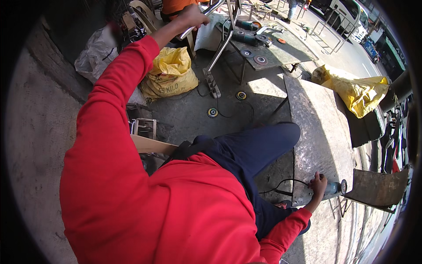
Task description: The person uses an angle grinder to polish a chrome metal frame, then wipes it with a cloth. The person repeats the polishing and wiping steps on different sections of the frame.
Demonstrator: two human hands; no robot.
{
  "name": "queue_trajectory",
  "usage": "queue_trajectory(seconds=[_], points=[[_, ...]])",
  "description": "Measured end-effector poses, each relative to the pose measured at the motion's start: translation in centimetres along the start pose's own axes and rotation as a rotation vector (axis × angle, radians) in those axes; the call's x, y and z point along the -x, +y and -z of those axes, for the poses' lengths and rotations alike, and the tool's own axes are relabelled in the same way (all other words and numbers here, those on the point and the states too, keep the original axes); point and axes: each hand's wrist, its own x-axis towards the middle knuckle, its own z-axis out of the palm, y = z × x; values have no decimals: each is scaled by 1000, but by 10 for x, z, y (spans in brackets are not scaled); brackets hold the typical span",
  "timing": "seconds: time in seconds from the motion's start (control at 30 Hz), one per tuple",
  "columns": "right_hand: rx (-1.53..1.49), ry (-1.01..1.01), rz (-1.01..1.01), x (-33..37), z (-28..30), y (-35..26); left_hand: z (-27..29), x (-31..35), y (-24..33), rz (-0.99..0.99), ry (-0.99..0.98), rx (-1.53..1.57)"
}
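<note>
At the top, my left hand (193,17) is wrapped round a shiny bent metal tube frame (221,47). The frame's lower leg slants down to a small worn block (211,83) on the floor. At the right, my right hand (318,183) is closed on the rear of a teal angle grinder (332,188), at the near edge of a metal-topped table (321,127). The grinder's round disc points away from my hand, and its black cord trails back toward my legs.
Another table (281,50) carries more grinders (248,38) and loose discs (260,60). Two discs (212,112) lie on the floor. Yellow sacks (171,79) stand at left and on the right. A person in orange (173,6) is behind my left hand.
</note>
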Motion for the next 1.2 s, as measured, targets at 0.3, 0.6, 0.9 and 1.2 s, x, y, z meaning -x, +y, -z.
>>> queue_trajectory(seconds=[0.3, 0.6, 0.9, 1.2], points=[[176, 19, 71, 0, -12, 0, 57, 56, -88, 244, -125, 60], [187, 27, 62, 8, -15, 1, 73, 63, -140, 173, -319, -183], [204, 39, 13, 14, -20, -9, 54, 73, -110, 145, -585, -303], [182, 17, 27, 14, -17, -3, -10, 96, -75, 5, -643, -358]])
